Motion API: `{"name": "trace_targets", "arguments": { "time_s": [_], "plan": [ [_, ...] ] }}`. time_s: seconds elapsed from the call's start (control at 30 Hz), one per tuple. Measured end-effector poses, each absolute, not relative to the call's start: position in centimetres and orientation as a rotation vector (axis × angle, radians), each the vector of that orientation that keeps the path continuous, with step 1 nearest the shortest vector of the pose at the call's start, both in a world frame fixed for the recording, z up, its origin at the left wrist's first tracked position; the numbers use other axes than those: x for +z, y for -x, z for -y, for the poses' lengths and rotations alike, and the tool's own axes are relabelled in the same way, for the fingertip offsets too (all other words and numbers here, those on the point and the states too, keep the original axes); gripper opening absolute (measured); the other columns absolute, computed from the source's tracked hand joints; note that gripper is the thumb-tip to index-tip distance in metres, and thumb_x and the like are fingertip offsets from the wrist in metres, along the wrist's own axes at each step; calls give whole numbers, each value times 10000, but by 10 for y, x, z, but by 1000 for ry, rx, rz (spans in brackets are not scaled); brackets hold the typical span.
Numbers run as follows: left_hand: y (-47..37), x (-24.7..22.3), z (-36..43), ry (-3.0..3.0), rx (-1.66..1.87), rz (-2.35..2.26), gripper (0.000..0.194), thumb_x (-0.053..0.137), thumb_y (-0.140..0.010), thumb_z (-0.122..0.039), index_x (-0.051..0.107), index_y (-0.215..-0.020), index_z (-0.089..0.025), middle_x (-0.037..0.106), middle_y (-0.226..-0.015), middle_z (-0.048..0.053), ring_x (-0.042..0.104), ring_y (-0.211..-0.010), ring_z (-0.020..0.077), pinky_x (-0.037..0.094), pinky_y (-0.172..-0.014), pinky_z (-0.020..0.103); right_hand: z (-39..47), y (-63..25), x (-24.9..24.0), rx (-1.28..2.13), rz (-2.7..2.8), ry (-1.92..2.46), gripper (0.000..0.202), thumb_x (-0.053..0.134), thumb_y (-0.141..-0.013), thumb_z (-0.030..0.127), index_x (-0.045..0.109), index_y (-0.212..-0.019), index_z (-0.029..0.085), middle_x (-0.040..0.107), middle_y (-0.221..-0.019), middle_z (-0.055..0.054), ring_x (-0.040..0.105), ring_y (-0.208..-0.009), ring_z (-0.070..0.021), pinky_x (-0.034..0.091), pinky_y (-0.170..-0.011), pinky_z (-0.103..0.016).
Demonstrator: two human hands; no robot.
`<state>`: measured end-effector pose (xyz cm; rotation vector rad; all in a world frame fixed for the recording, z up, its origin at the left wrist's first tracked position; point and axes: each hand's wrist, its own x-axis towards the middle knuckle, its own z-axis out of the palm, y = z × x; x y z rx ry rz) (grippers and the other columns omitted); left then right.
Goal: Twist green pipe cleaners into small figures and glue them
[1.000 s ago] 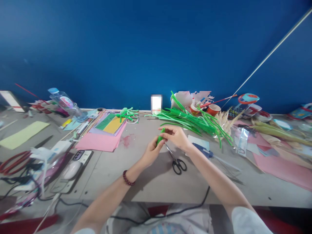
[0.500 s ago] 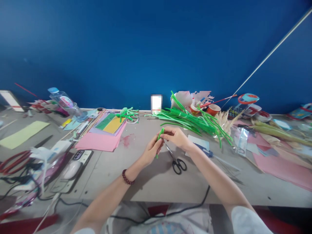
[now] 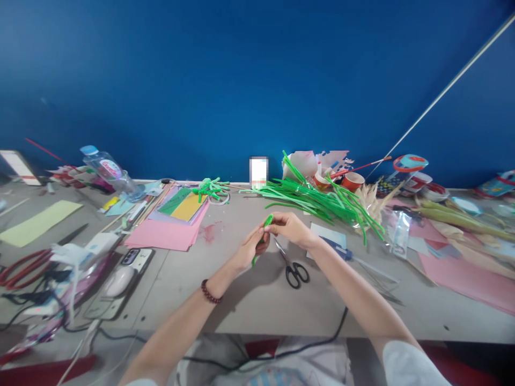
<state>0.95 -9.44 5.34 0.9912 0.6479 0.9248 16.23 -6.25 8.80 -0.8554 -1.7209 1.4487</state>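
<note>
Green strip point(image 3: 268, 220) — leaning more — now pokes below left hand point(image 3: 248, 251).

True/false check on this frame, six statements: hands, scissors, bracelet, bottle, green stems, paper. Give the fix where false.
1. The left hand and right hand both hold the green piece. True.
2. The scissors are in the right hand. False: they lie on the table.
3. The beaded bracelet is on the left wrist. True.
4. The bottle has a red cap. False: its cap is blue.
5. The green stems lie nearer the wall than the scissors do. True.
6. The yellow sheet is under the pink paper. False: it is on top.
</note>
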Motion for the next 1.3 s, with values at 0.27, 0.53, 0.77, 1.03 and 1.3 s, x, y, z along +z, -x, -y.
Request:
{"name": "trace_targets", "arguments": {
  "time_s": [0.27, 0.53, 0.77, 1.03, 1.3],
  "plan": [
    [-10, 33, 88, -1156, 1033, -732, 419, 509, -808, -573, 419, -690, -181, 282, -491, -84, 220, -406, 50, 155, -399, 206, 54, -170, 80, 1315, 1813, 984, 223, 640, -758, 356, 691, -874, 173, 670, -778, -32, 583, -675, -137, 445, -582, -239],
    [4, 17, 61, -716, 941, -577, 341, 532, -836, -434, 364, -668, -190, 222, -453, -109, 121, -342, 36, 135, -321, 150, -27, -210, 74, 419, 2018, 1576, 208, 524, -823, 195, 687, -950, 180, 713, -931, -47, 646, -850, -167, 473, -807, -266],
    [16, 17, 57, -509, 927, -434, 244, 519, -877, -350, 439, -728, -174, 258, -480, -95, 145, -330, 29, 135, -301, 140, -93, -181, 60, 232, 2139, 1699, 275, 540, -839, 236, 631, -1096, 209, 669, -1100, -65, 614, -951, -205, 447, -775, -270],
    [17, 11, 56, -426, 920, -350, 230, 512, -886, -340, 468, -738, -170, 213, -491, -92, 154, -324, 30, 139, -300, 136, -102, -170, 74, 33, 2191, 1816, 266, 393, -904, 227, 611, -1051, 189, 670, -965, -124, 610, -820, -230, 419, -666, -295],
    [18, 16, 58, -490, 934, -322, 229, 456, -915, -304, 438, -735, -163, 252, -530, -77, 198, -363, 35, 200, -339, 135, -105, -199, 137, -253, 1925, 1383, 269, 323, -944, 262, 538, -1101, 226, 669, -948, -60, 602, -811, -203, 440, -672, -302]
  ]
}}
